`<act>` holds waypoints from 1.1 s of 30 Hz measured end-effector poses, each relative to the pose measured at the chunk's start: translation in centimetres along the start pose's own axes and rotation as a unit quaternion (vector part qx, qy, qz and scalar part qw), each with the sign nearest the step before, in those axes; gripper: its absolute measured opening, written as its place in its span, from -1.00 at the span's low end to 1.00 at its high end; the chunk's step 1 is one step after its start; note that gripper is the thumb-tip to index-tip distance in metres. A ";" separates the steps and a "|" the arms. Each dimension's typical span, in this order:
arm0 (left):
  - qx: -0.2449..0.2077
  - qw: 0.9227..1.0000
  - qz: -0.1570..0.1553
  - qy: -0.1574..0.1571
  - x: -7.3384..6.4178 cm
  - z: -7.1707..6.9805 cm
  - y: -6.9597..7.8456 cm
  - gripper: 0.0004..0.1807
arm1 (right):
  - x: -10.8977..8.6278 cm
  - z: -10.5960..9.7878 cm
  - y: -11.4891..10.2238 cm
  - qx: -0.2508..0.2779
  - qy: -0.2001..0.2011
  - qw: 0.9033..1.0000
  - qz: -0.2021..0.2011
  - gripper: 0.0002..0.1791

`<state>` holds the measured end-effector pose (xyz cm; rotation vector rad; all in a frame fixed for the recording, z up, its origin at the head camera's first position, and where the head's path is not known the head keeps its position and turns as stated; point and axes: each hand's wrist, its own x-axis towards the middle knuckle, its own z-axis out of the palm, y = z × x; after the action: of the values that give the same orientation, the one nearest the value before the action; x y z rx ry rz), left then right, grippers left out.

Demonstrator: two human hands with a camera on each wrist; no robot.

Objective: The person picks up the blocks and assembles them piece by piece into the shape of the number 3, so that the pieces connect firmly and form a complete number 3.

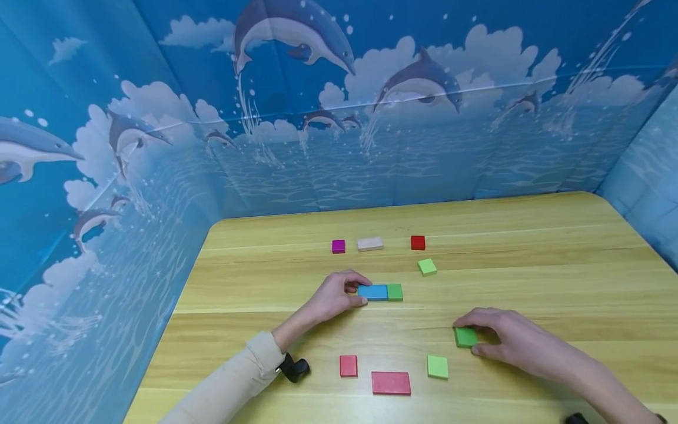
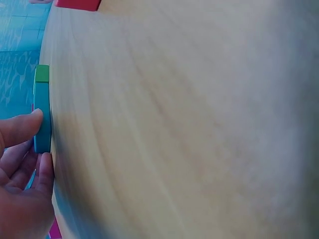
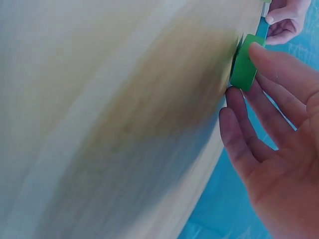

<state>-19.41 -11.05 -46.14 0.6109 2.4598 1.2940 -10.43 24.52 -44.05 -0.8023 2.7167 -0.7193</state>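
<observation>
With thumb and fingers, my left hand (image 1: 333, 295) pinches the left end of a flat blue rectangular block (image 1: 373, 292). A green square block (image 1: 395, 292) lies against the blue block's right end, forming a row on the wooden table. Farther right and nearer to me, my right hand (image 1: 516, 343) grips another green square block (image 1: 466, 337) between thumb and fingers. In the right wrist view this green block (image 3: 245, 63) is tilted, close to the tabletop. The left wrist view has my thumb on the blue block's (image 2: 43, 117) side.
Magenta (image 1: 338, 247), pale pink (image 1: 370, 244) and red (image 1: 418, 242) blocks lie at the back. One light green square (image 1: 427, 267) sits before them, another (image 1: 437, 367) near the front. A pinkish-red square (image 1: 348, 366) and a red rectangle (image 1: 391, 383) lie in front. Dolphin-print cloth (image 1: 339, 171) borders the table.
</observation>
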 end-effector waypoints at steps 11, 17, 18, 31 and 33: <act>-0.002 1.000 -0.003 0.000 0.0 0.0 -0.1 -0.71 | 1.4 -0.3 -0.7 0.010 0.001 1.000 -0.004 -0.57; 0.001 1.000 -0.001 0.000 0.0 0.1 -0.1 -0.71 | 2.4 -0.3 -1.1 0.023 -0.002 1.000 0.010 -0.58; 0.001 1.000 -0.001 0.001 0.0 0.1 -0.1 -0.71 | 2.6 -0.3 -1.1 0.024 0.000 1.000 0.009 -0.59; -0.003 1.000 -0.002 0.003 0.1 0.1 -0.2 -0.71 | 4.5 0.5 -1.9 0.019 0.030 0.999 -0.027 -0.63; -0.003 1.000 -0.003 0.003 0.1 0.1 -0.1 -0.71 | 4.7 0.6 -2.1 0.022 0.032 0.999 -0.028 -0.63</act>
<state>-19.48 -11.02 -46.26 0.5980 2.4590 1.3018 -13.19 20.14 -43.85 -0.8640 2.7349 -0.8269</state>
